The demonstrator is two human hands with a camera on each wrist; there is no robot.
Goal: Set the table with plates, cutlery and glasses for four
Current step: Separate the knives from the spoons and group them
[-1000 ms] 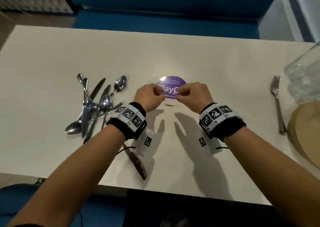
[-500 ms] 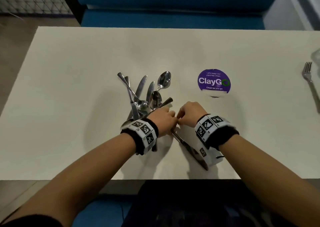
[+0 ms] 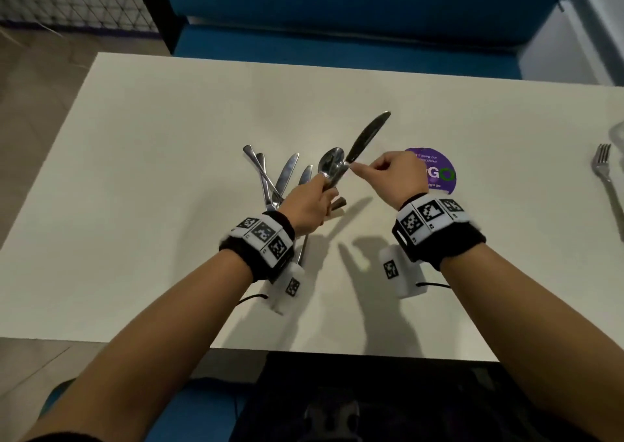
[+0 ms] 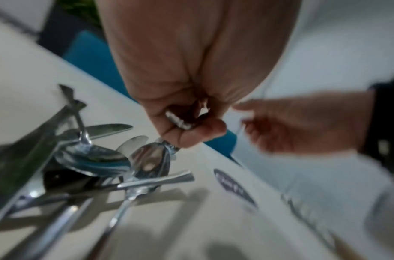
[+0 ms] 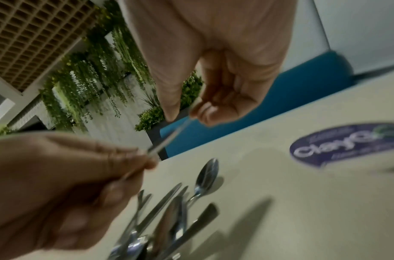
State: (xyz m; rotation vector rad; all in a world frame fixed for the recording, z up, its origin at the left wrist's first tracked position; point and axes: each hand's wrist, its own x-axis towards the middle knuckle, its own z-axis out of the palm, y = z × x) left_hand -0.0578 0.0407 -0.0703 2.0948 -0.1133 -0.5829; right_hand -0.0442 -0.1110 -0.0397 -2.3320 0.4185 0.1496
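I hold a table knife [image 3: 368, 137] in the air over the white table [image 3: 169, 239], its blade pointing up and away to the right. My left hand [image 3: 322, 190] grips its handle [image 4: 178, 121]. My right hand [image 3: 358, 168] pinches it between thumb and forefinger [image 5: 169, 116] just above the left hand; there the knife [image 5: 165, 140] shows edge-on. Under the hands lies a loose pile of spoons and knives [image 3: 273, 178], with one spoon [image 3: 332, 163] at its right side. A single fork [image 3: 604, 171] lies at the table's right edge.
A round purple sticker [image 3: 442, 174] is stuck to the table behind my right hand. Part of a clear glass thing [image 3: 618, 134] shows at the far right edge. A blue bench [image 3: 337, 36] runs along the table's far side.
Both hands came back from the sticker to a knife lying near the front edge. They have lifted it off the table, and it now stands tilted above the cutlery pile.
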